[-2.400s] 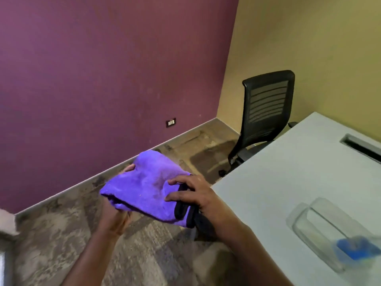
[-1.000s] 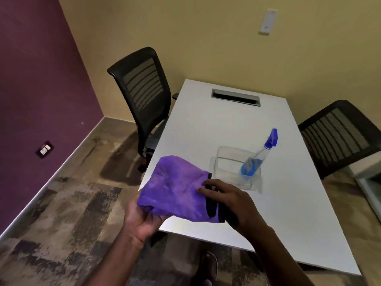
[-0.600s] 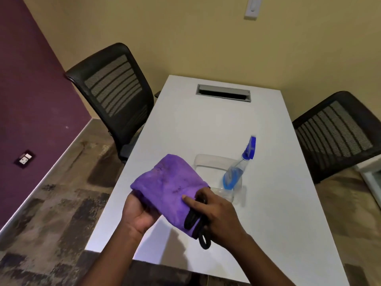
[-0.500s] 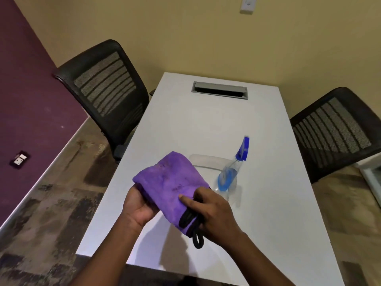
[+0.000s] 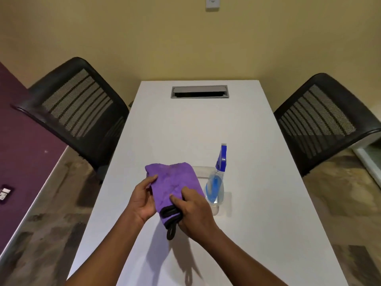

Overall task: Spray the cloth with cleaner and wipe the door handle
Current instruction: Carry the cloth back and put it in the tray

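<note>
A folded purple cloth with black edging and a hanging black loop is held above the white table. My left hand grips its left side from below. My right hand pinches its near right corner by the black edge. Just right of the cloth, a spray bottle with blue liquid and a blue trigger head leans in a clear plastic container, which the cloth partly hides. No door handle is in view.
Black mesh office chairs stand at the table's left and right. A grey cable slot sits at the table's far end. A yellow wall lies behind, a purple wall with a socket to the left.
My view has swung from the purple wall to face the table squarely. Both hands have carried the cloth over the table, close beside the container and spray bottle.
</note>
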